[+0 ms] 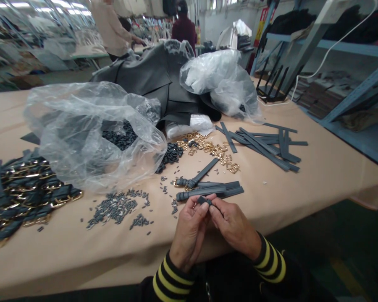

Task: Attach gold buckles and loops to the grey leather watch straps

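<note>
Near the table's front edge, my left hand [192, 226] and my right hand [234, 222] meet, fingertips pinching a short dark grey strap piece [203, 200]. Fingers cover much of it, so its full length is hidden. Just beyond lie several grey straps [220, 188], some with gold buckles at one end and small loops round them. Another strap [204, 173] slants up towards a heap of gold buckles [208, 144]. To the left are many tiny dark metal-like bits [113, 207] and a pile of dark loops [171, 153].
Plain grey straps [264, 144] lie crossed at the right. Clear plastic bags [91, 126] and folded dark material [145, 71] stand behind. Gold-buckled straps [22, 188] are heaped at far left. A black router [272, 90] sits by the blue shelf [343, 48]. Two people are in the background.
</note>
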Demonstrator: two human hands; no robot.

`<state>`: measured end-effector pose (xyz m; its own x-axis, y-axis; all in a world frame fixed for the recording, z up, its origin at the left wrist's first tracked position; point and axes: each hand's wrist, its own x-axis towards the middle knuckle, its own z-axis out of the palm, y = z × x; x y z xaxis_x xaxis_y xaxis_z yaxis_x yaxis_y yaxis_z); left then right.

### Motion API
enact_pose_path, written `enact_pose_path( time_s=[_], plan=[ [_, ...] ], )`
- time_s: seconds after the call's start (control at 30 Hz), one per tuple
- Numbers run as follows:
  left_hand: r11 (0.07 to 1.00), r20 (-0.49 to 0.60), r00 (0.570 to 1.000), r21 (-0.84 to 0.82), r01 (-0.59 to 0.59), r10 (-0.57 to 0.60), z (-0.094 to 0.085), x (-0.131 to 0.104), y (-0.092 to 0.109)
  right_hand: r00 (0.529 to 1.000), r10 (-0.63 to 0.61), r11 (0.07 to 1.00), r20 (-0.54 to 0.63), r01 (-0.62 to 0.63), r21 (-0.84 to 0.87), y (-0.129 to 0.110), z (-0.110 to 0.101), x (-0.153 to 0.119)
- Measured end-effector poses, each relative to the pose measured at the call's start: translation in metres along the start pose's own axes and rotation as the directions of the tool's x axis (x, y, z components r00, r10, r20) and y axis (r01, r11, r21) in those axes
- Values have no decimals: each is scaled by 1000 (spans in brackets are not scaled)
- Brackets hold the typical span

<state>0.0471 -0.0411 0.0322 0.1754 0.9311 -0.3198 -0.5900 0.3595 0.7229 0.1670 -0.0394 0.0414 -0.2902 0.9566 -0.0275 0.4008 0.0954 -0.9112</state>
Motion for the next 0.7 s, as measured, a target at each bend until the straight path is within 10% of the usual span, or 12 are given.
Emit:
enact_pose_path(
  time_s=[0.23,0.43,0.7],
  plan=[
    [974,-46,996,218,-65,76,-11,6,-2,999,50,997,-6,-50,53,5,5,0],
    [705,80,962,666,-245,260,-15,2,0,995,51,991,89,-62,120,10,3,4],
    [968,-21,996,241,-74,81,-9,2,12,963,12,984,270,-60,170,9,-12,8]
  ],
)
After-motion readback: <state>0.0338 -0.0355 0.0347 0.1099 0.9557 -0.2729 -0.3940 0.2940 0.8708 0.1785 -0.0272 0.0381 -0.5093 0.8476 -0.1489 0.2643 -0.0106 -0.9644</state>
